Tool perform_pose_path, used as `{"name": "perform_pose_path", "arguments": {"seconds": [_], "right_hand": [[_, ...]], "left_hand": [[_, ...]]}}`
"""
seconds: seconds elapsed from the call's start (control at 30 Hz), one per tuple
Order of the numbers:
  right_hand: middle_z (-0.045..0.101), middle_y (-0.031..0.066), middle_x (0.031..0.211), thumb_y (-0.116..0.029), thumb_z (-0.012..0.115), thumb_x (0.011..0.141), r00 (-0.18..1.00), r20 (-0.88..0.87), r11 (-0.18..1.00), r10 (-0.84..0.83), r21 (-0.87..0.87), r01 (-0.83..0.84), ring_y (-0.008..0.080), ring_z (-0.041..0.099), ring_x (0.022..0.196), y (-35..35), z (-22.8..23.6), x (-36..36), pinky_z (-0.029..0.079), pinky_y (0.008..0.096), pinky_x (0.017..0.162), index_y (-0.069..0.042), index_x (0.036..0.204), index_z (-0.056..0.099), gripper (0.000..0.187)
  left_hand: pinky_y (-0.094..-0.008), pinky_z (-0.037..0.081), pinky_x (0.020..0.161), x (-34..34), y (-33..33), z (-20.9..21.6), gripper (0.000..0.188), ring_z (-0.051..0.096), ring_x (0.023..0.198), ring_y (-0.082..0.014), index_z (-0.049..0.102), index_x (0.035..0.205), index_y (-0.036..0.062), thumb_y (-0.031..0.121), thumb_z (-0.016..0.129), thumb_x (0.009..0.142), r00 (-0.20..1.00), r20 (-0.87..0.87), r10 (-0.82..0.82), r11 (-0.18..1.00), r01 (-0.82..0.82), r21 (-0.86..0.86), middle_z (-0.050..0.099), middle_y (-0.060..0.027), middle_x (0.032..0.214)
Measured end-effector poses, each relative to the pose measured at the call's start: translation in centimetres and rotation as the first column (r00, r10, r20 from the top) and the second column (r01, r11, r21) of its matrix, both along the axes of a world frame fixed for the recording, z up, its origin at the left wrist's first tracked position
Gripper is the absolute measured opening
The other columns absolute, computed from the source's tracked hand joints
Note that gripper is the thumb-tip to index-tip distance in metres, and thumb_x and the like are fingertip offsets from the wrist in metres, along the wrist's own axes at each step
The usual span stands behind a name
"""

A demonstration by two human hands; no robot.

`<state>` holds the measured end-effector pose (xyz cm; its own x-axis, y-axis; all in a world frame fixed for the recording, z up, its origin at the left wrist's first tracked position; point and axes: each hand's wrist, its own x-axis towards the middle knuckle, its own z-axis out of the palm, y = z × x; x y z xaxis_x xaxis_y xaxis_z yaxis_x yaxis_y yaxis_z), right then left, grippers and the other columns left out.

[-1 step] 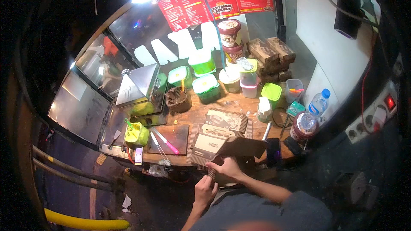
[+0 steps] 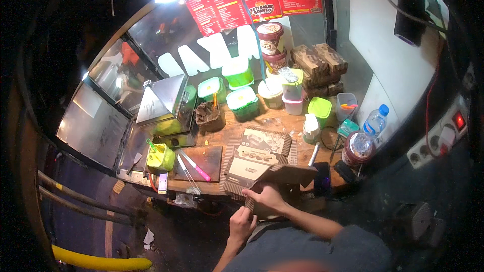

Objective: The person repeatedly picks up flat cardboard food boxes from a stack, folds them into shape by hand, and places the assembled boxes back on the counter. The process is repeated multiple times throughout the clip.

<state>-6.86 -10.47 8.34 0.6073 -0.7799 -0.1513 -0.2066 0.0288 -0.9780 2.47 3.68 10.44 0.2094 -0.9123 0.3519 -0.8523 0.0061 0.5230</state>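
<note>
My right hand (image 2: 268, 199) is closed on the near edge of a brown cardboard food box (image 2: 291, 174), its thumb lying along the corrugated side. Just below, my left hand (image 2: 243, 224) pinches the same box's striped side strip near the table's front edge. The box stands partly unfolded, with a dark flap tilted up to the right; my hands hide part of its near side. Beneath and beyond it lie flat printed cardboard boxes (image 2: 262, 142) with ridged brown edges.
Left of the boxes, a pink-handled knife (image 2: 201, 173) and tongs lie by a dark board (image 2: 214, 161). Lidded green tubs (image 2: 243, 102), a chocolate-smeared container (image 2: 208, 118) and a metal-lidded grill (image 2: 164, 103) stand behind. Folded boxes (image 2: 317, 65) are stacked at back right; a water bottle (image 2: 374, 121) stands right.
The dark flap of the held box has tipped slightly up and to the right. Both hands stay in almost the same place.
</note>
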Motion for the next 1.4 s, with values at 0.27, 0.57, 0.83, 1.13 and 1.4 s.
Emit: {"name": "perform_pose_path", "arguments": {"seconds": [0.27, 0.57, 0.83, 1.13, 1.4], "right_hand": [[0.071, 0.0163, 0.086, -0.021, 0.075, 0.08, 0.963, 0.145, 0.944, -0.226, -0.213, 0.253, 0.019, 0.067, 0.076, -0.8, -1.0, -0.4, 0.054, 0.0357, 0.067, 0.003, 0.095, 0.068, 0.03], [0.071, 0.0067, 0.088, -0.011, 0.072, 0.086, 0.942, 0.246, 0.955, -0.229, -0.13, 0.266, 0.0117, 0.064, 0.078, -2.1, -0.6, -1.5, 0.052, 0.0281, 0.07, 0.002, 0.1, 0.069, 0.019], [0.053, 0.0134, 0.131, -0.038, 0.046, 0.1, 0.958, -0.221, 0.748, 0.181, -0.602, -0.28, 0.0275, 0.05, 0.123, 2.3, -6.1, -4.0, 0.038, 0.0471, 0.103, -0.009, 0.125, 0.055, 0.039], [0.055, 0.014, 0.128, -0.036, 0.05, 0.098, 0.947, -0.226, 0.803, 0.228, -0.506, -0.314, 0.0276, 0.052, 0.12, 2.5, -6.6, -6.3, 0.04, 0.0462, 0.101, -0.008, 0.123, 0.056, 0.038], [0.056, 0.0146, 0.126, -0.035, 0.053, 0.097, 0.95, -0.217, 0.807, 0.225, -0.505, -0.307, 0.0276, 0.054, 0.118, 2.3, -6.0, -5.5, 0.042, 0.0454, 0.099, -0.008, 0.122, 0.057, 0.037]], "left_hand": [[-0.0388, 0.047, 0.052, -0.5, 0.3, -0.4, 0.017, 0.057, 0.057, -0.0305, 0.051, 0.083, 0.0019, 0.0, 0.065, 0.073, 0.985, -0.109, 0.137, 0.988, -0.145, -0.062, 0.052, -0.0127, 0.066], [-0.0375, 0.05, 0.058, 0.1, -0.3, 0.6, 0.034, 0.062, 0.063, -0.0288, 0.055, 0.107, 0.0006, -0.001, 0.063, 0.075, 0.991, -0.129, 0.038, 0.999, -0.04, -0.012, 0.06, -0.0154, 0.079], [-0.0382, 0.047, 0.059, -0.5, -3.2, 2.4, 0.02, 0.056, 0.065, -0.0296, 0.058, 0.094, -0.001, -0.002, 0.061, 0.075, 0.971, -0.033, 0.238, 0.925, -0.237, -0.296, 0.055, -0.0148, 0.074], [-0.027, 0.045, 0.079, -0.8, -5.1, 4.0, 0.014, 0.055, 0.083, -0.0166, 0.059, 0.096, -0.0038, -0.004, 0.056, 0.082, 0.823, -0.556, 0.115, 0.899, -0.325, -0.295, 0.055, -0.008, 0.089], [-0.0262, 0.044, 0.075, -1.0, -4.9, 4.0, 0.009, 0.053, 0.082, -0.0149, 0.059, 0.092, -0.0028, 0.006, 0.059, 0.094, 0.8, -0.565, 0.2, 0.915, -0.359, -0.184, 0.057, -0.0075, 0.089]]}}
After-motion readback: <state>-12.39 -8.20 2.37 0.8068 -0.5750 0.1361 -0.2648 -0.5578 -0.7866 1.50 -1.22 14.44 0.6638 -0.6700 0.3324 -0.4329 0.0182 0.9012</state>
